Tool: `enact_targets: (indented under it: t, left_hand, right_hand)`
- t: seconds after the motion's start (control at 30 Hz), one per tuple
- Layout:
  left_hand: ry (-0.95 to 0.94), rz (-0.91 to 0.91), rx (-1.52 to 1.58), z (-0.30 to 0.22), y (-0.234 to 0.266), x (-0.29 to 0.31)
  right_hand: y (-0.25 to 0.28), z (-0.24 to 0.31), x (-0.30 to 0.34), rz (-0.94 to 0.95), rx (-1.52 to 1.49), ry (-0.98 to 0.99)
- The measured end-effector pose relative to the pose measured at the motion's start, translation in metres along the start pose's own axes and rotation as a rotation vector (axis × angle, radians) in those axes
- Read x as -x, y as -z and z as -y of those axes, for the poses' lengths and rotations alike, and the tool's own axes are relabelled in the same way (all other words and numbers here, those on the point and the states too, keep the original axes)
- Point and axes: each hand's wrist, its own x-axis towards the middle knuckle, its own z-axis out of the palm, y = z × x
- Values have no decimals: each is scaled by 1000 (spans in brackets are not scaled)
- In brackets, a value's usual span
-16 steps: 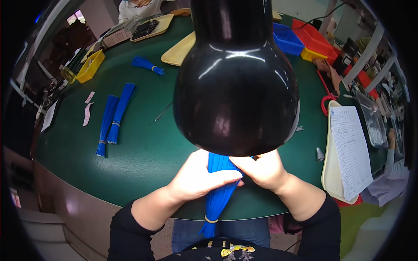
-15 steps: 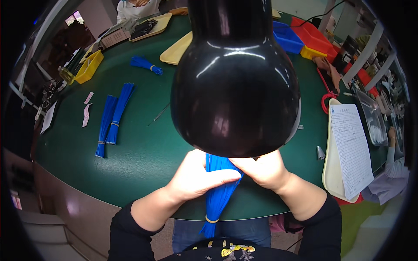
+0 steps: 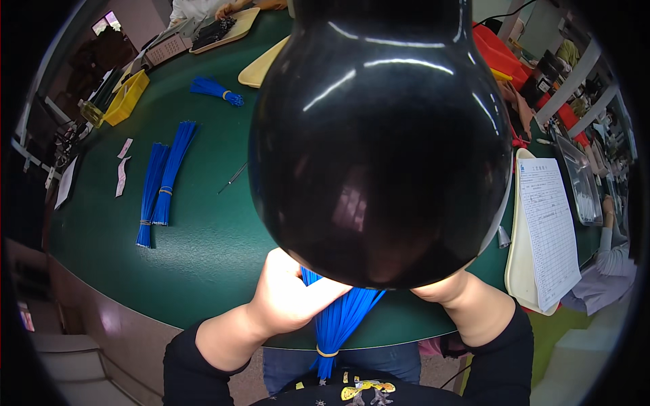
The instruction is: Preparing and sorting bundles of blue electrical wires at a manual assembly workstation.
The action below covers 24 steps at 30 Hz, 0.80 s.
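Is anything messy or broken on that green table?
Nothing looks spilled or broken. The paper sheet looks askew, sticking out past the right side of its cream tray, and two pink slips lie loose on the green table. The black lamp hides part of the right hand, so I can't check there.

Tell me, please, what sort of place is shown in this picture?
Probably a wiring or assembly workshop: a black lamp hangs over a green worktable, the left hand holds a tied bundle of blue wires, and a printed form lies over a cream tray.
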Motion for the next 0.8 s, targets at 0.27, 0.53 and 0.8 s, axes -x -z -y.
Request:
enact_targets:
  t: [0.27,0.53,0.8]
  left_hand:
    - [80,-40,93,10,0,-1]
    - [35,-31,10,7,-2,0]
    - [65,-22,102,15,-7,3]
  right_hand:
    - [6,-1,1,92,-159,-218]
    - [10,-28,2,83,-78,103]
    - [1,-6,-2,60,-236,-114]
